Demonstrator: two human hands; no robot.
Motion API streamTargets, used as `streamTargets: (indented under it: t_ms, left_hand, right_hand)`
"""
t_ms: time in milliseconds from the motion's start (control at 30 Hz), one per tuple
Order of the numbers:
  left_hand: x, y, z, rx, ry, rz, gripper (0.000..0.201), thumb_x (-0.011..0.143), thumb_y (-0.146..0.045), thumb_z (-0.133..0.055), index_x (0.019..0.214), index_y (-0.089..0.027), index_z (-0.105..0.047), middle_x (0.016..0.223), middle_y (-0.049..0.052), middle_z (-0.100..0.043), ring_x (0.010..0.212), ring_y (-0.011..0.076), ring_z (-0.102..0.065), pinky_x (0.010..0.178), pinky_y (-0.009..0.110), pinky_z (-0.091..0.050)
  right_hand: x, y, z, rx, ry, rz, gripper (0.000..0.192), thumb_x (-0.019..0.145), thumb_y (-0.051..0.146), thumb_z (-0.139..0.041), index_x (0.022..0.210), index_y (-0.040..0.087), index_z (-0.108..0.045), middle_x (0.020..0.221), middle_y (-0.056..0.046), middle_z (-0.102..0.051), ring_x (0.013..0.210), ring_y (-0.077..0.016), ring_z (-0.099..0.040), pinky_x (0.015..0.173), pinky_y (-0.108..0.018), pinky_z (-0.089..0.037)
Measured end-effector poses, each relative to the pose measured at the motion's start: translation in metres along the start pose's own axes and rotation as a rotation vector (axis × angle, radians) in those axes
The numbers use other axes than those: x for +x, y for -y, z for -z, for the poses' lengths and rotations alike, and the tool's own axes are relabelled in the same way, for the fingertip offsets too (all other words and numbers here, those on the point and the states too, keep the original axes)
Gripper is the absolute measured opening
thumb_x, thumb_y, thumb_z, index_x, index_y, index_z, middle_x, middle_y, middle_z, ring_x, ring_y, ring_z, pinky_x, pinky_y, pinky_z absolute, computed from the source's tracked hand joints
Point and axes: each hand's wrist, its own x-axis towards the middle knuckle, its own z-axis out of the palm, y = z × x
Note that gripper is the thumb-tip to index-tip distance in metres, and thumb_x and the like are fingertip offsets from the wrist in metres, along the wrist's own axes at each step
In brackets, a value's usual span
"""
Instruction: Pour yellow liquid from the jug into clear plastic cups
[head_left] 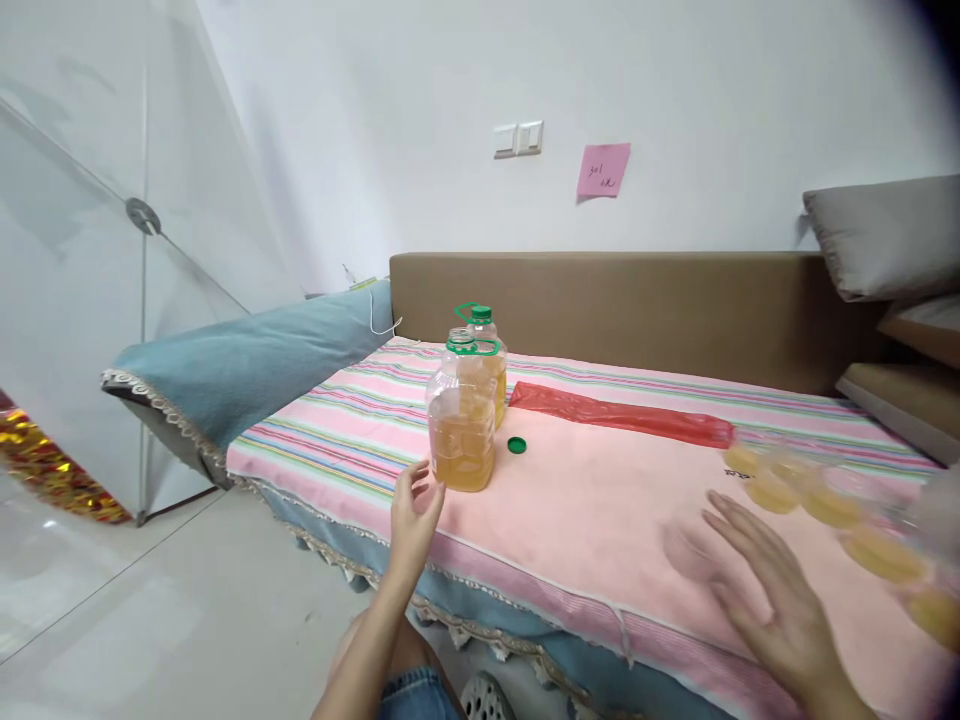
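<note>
Reaching toward the uncapped oil bottle (460, 420), the left hand (415, 508) hovers empty just beside it while the right hand (765, 590), fingers spread, grasps nothing well apart from it.

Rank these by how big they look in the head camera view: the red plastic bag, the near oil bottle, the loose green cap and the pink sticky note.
1. red plastic bag, longest
2. near oil bottle, close in area; it is nearer the camera, so the top two are unsure
3. pink sticky note, farther away on the wall
4. loose green cap, smallest
</note>
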Motion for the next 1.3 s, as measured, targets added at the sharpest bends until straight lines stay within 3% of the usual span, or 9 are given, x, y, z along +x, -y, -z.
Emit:
streamTargets:
  t_ms: [100, 233, 433, 600, 767, 1000, 1167, 1300]
  left_hand:
    - [0.01, 0.013, -0.011, -0.025, -0.069, 0.01, 0.062, 0.081, -0.045, -0.066, 0.132, -0.022, -0.041, 0.14, 0.014, -0.044, 0.132, 0.0281, -0.044, 0.111, 0.05, -0.038]
    - [0.018, 0.027, -0.026, -0.088, -0.038, 0.011, 0.064, 0.087, -0.047, -0.058, 0.14, -0.022, -0.032, 0.149, 0.015, -0.037, 0.139, 0.0271, -0.039, 0.116, 0.047, -0.034]
    - [0.013, 0.037, -0.031, -0.137, 0.022, 0.031, 0.067, 0.087, -0.045, -0.06, 0.144, -0.023, -0.033, 0.152, 0.012, -0.038, 0.143, 0.0276, -0.035, 0.12, 0.045, -0.028]
    - [0.007, 0.038, -0.034, -0.192, -0.025, 0.104, 0.067, 0.089, -0.047, -0.057, 0.147, -0.024, -0.034, 0.156, 0.01, -0.035, 0.146, 0.0274, -0.03, 0.12, 0.042, -0.026]
    - [0.004, 0.037, -0.036, -0.209, -0.038, 0.148, 0.07, 0.09, -0.052, -0.053, 0.149, -0.023, -0.031, 0.158, 0.009, -0.032, 0.147, 0.0258, -0.027, 0.122, 0.039, -0.022]
    - [0.007, 0.022, -0.036, -0.291, -0.067, 0.207, 0.071, 0.089, -0.056, -0.05, 0.148, -0.02, -0.035, 0.158, 0.009, -0.033, 0.147, 0.0246, -0.028, 0.121, 0.035, -0.025]
    - [-0.006, 0.006, -0.03, -0.314, -0.049, 0.185, 0.071, 0.09, -0.063, -0.042, 0.147, -0.022, -0.039, 0.157, 0.007, -0.036, 0.146, 0.0275, -0.031, 0.119, 0.036, -0.03]
    - [-0.025, 0.002, -0.022, -0.319, 0.034, 0.091, 0.073, 0.085, -0.066, -0.046, 0.143, -0.022, -0.046, 0.155, 0.008, -0.04, 0.145, 0.032, -0.032, 0.119, 0.044, -0.031]
  right_hand:
    - [0.039, 0.043, -0.059, 0.138, 0.048, 0.0, 0.064, 0.089, 0.029, -0.057, 0.148, 0.032, -0.034, 0.152, -0.008, -0.042, 0.139, -0.035, -0.04, 0.11, -0.063, -0.037]
    - [0.092, 0.08, -0.132, 0.37, 0.174, -0.177, 0.077, 0.088, 0.037, -0.061, 0.153, 0.033, -0.019, 0.16, -0.01, -0.03, 0.146, -0.0302, -0.029, 0.116, -0.059, -0.03]
    - [0.142, 0.09, -0.218, 0.748, 0.252, -0.42, 0.104, 0.072, 0.049, -0.078, 0.153, 0.028, -0.015, 0.163, -0.014, -0.019, 0.15, -0.0305, -0.018, 0.12, -0.058, -0.018]
    - [0.165, 0.102, -0.259, 1.014, 0.133, -0.455, 0.106, 0.055, 0.056, -0.087, 0.142, 0.026, -0.033, 0.15, -0.015, -0.041, 0.142, -0.0334, -0.036, 0.115, -0.055, -0.032]
    - [0.17, 0.111, -0.274, 1.079, -0.025, -0.441, 0.094, 0.056, 0.051, -0.088, 0.134, 0.026, -0.043, 0.134, -0.012, -0.054, 0.13, -0.0329, -0.049, 0.109, -0.052, -0.042]
    - [0.168, 0.115, -0.271, 1.057, -0.075, -0.439, 0.081, 0.064, 0.041, -0.084, 0.132, 0.026, -0.044, 0.129, -0.011, -0.056, 0.125, -0.0326, -0.053, 0.105, -0.052, -0.045]
    - [0.16, 0.126, -0.248, 1.027, -0.135, -0.444, 0.08, 0.065, 0.039, -0.083, 0.134, 0.026, -0.044, 0.13, -0.011, -0.057, 0.123, -0.0325, -0.054, 0.104, -0.051, -0.046]
    - [0.143, 0.13, -0.208, 1.002, -0.204, -0.47, 0.086, 0.068, 0.04, -0.081, 0.142, 0.03, -0.038, 0.131, -0.01, -0.058, 0.122, -0.0316, -0.056, 0.102, -0.05, -0.047]
